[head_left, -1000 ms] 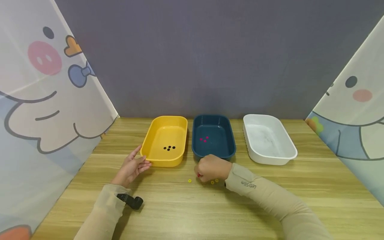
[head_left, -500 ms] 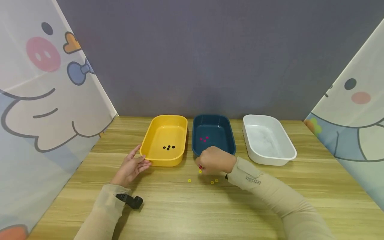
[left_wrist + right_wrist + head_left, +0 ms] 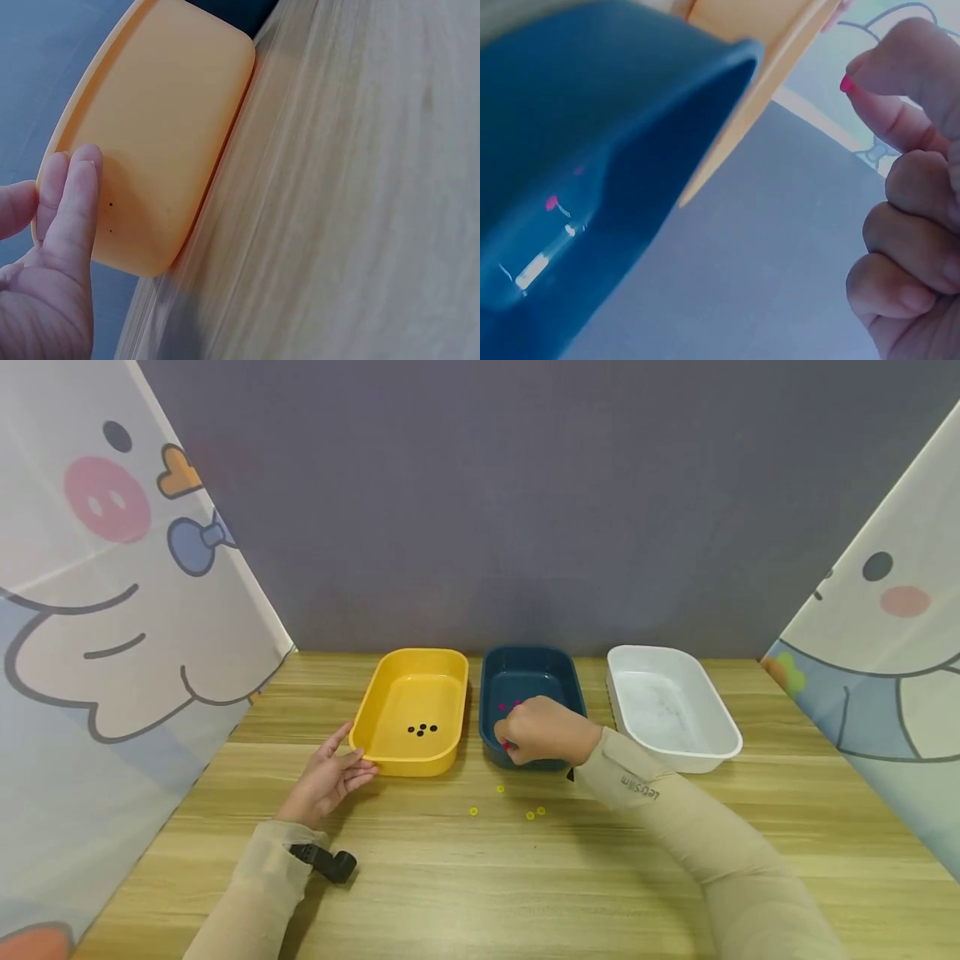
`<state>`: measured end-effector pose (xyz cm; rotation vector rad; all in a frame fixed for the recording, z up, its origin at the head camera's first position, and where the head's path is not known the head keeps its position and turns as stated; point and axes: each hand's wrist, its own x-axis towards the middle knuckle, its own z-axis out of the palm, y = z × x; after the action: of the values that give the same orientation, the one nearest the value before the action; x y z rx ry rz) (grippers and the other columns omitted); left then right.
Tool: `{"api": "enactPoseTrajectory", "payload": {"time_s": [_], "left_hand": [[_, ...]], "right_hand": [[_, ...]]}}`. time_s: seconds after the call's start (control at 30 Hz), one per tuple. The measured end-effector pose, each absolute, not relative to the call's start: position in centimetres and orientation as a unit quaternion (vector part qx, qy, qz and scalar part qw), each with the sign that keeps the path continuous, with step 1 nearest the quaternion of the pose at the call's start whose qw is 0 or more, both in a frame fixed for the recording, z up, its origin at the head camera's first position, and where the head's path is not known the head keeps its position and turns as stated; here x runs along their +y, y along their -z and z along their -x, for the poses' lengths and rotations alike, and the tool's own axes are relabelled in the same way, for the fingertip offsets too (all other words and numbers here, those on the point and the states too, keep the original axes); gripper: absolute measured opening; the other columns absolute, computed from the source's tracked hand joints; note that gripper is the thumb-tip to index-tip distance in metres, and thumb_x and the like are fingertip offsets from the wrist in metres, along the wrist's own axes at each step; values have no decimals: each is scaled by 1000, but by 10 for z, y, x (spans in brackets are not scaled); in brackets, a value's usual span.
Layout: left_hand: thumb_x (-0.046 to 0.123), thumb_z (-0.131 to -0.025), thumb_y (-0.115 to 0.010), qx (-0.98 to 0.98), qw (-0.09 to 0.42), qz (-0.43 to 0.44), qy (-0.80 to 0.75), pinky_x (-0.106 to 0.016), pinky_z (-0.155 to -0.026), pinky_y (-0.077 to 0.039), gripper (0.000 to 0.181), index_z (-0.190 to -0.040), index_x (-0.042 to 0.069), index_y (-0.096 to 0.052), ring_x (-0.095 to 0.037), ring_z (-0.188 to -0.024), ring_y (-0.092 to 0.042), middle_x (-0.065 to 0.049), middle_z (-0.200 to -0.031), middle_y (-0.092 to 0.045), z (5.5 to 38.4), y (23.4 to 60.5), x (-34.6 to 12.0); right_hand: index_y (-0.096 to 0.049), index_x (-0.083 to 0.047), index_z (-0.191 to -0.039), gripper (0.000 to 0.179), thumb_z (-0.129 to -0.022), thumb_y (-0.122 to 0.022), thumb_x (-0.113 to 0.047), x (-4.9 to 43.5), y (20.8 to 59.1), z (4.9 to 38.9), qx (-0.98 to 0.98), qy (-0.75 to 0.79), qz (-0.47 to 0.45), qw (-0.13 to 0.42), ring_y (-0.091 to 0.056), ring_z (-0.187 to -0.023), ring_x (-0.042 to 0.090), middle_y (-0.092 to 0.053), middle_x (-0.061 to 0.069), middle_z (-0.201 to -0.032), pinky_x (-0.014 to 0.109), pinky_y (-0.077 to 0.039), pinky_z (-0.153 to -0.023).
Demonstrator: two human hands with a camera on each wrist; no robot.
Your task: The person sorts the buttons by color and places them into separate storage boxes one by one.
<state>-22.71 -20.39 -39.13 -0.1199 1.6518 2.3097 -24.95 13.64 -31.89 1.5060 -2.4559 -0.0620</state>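
Note:
My right hand (image 3: 551, 731) is above the front edge of the dark blue tray (image 3: 532, 678). Between thumb and forefinger it pinches a small pink button (image 3: 847, 83); the other fingers are curled in. Inside this tray lie pink buttons (image 3: 502, 707), partly hidden by the hand. At the front left corner of the yellow tray (image 3: 412, 768), my left hand (image 3: 326, 781) holds the rim, thumb on top and fingers against the outer wall. Several black buttons (image 3: 423, 727) lie inside the yellow tray.
Several yellow buttons (image 3: 500, 789) are scattered on the wooden table (image 3: 450, 885) in front of the trays. To the right stands a white tray (image 3: 667, 710). A grey partition (image 3: 480, 510) rises behind, with printed cloth panels (image 3: 150, 635) at both sides.
My right hand has moved away from the table and up over the blue tray, carrying the pink button. A yellow button it had covered now shows. The left hand stays put.

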Motion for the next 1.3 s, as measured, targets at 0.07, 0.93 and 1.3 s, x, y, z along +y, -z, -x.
{"api": "enactPoseTrajectory", "payload": {"time_s": [0.07,0.93,1.3], "left_hand": [[1,-103,-32,575,149,43,-803,-23,-69,-59,66,-155,19,5,-13,-66,-69,-4,-69,-67,227,393,-204],[1,-103,-35,580,141,34,-802,-22,-68,-59,67,-155,18,2,-12,-67,-69,-4,-71,-67,227,395,-205],[0,-102,-39,592,138,38,-793,-24,-69,-59,68,-155,17,1,-12,-65,-68,-4,-71,-66,226,391,-202]], "right_hand": [[-51,-15,-60,24,-71,-68,-3,136,315,254,-844,24,-518,133,-24,-46,5,-37,-8,-51,17,-24,-42],[-67,-12,-72,6,-71,-70,-7,142,296,294,-863,25,-478,161,-42,-45,7,-58,-5,-59,22,-44,-43],[-70,-12,-75,4,-72,-72,-12,144,292,305,-876,27,-455,157,-42,-45,9,-57,-4,-55,29,-47,-44]]}}
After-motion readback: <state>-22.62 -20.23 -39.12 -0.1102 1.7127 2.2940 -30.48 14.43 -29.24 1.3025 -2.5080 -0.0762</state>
